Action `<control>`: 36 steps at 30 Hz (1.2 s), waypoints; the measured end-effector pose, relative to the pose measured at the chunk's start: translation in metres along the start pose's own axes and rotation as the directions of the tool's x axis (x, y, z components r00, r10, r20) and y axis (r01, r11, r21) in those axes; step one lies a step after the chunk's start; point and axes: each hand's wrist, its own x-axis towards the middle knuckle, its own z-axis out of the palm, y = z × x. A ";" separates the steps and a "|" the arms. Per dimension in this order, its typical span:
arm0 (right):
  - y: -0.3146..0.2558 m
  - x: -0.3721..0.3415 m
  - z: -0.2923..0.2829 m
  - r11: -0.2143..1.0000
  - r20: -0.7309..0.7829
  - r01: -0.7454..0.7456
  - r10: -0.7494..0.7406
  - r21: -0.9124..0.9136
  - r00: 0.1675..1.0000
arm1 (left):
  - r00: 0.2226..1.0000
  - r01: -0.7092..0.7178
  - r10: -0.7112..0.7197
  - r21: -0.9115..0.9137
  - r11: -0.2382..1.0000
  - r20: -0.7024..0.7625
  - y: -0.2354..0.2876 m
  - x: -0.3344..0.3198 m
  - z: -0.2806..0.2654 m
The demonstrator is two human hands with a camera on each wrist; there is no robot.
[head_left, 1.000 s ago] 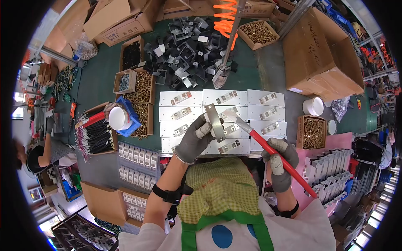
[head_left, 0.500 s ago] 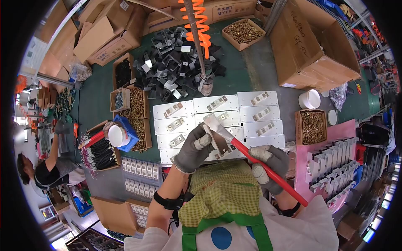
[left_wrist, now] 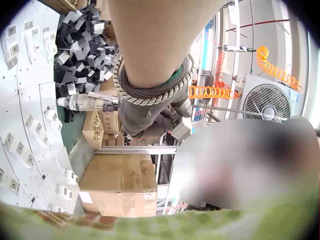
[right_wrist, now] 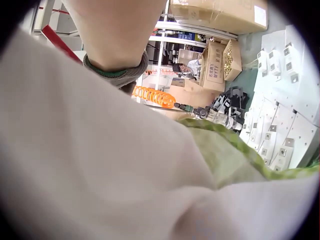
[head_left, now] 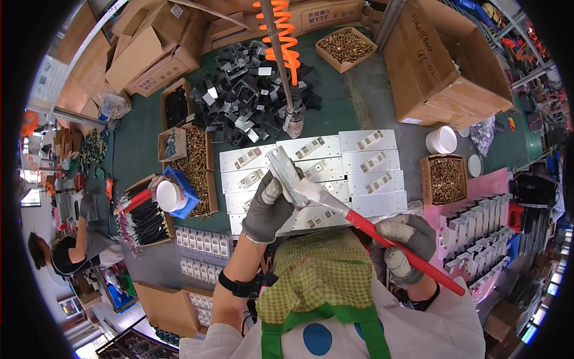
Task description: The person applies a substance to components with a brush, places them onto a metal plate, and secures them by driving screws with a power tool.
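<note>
**Above the bench: a metal bar (head_left: 286, 175) and a red-handled brush (head_left: 359, 222) held in two gloved hands**

At the near side of the bench (head_left: 353, 110), the bar is gripped in the left hand (head_left: 266, 210), raised over the plates (head_left: 351, 143) and tilted, its upper end leaning to the left. The left fingers are clamped on its lower portion, the thumb laid along one edge. The handle of the brush is gripped in the right hand (head_left: 408, 245), the right fingers being curled round it. The pale tip of the brush is held at the right edge of the bar and appears to touch it; the far end of the handle projects beyond the right hand.

In the left wrist view, the left fingers are seen curled beside a pale end of the bar. In the right wrist view, the right hand is mostly hidden by cloth, and only part of the red handle is visible.

The plates are laid in three columns, with small pale strips (head_left: 371, 140) set obliquely on them. Behind the plates, dark brackets (head_left: 251, 90) are heaped beside a hanging tool (head_left: 293, 122), near which an orange coiled hose (head_left: 288, 55) is suspended. Brass fasteners are contained in an open box (head_left: 443, 180) on the right, near a white tub (head_left: 441, 140). At the left, a white cup (head_left: 170, 196) is seen against a blue tray (head_left: 187, 182).
</note>
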 end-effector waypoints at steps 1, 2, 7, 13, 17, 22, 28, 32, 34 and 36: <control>0.001 0.009 0.004 0.999 0.000 0.034 -0.034 -0.024 0.999 | 0.999 0.050 -0.050 0.007 0.999 0.001 -0.001 -0.001 0.005; 0.003 0.018 0.007 0.996 0.000 0.068 -0.068 -0.049 0.998 | 0.999 0.054 -0.054 0.020 0.998 -0.008 -0.002 -0.002 0.006; 0.008 0.031 0.024 0.985 0.093 0.156 -0.149 -0.075 0.984 | 1.000 0.016 -0.013 0.084 0.996 -0.028 -0.002 -0.009 0.009; -0.002 0.017 0.006 0.992 0.188 0.122 -0.113 -0.039 0.976 | 0.990 -0.067 0.065 -0.009 0.998 -0.128 0.008 -0.012 0.002; -0.026 0.009 0.005 0.853 0.060 -0.278 0.281 0.442 0.958 | 0.995 -0.043 0.043 0.004 0.999 -0.089 0.010 -0.016 0.001; -0.012 0.027 0.004 0.873 0.176 -0.104 0.022 0.476 0.984 | 0.999 0.021 -0.018 0.072 0.997 -0.042 0.014 -0.021 0.009; -0.010 0.040 0.024 0.957 0.150 0.276 -0.261 -0.085 0.954 | 0.999 0.009 -0.005 0.113 0.994 -0.041 0.018 -0.024 0.014; -0.009 0.043 0.032 0.934 0.183 0.333 -0.308 -0.127 0.934 | 1.000 0.022 -0.024 0.140 0.990 0.018 0.021 -0.025 0.004; -0.011 0.042 0.032 0.933 0.223 0.329 -0.293 -0.146 0.930 | 0.994 0.046 -0.058 0.127 0.991 0.094 0.025 -0.023 0.000; -0.012 0.038 0.030 0.934 0.241 0.321 -0.280 -0.154 0.929 | 0.999 -0.030 0.035 0.137 0.990 -0.039 0.021 -0.023 0.021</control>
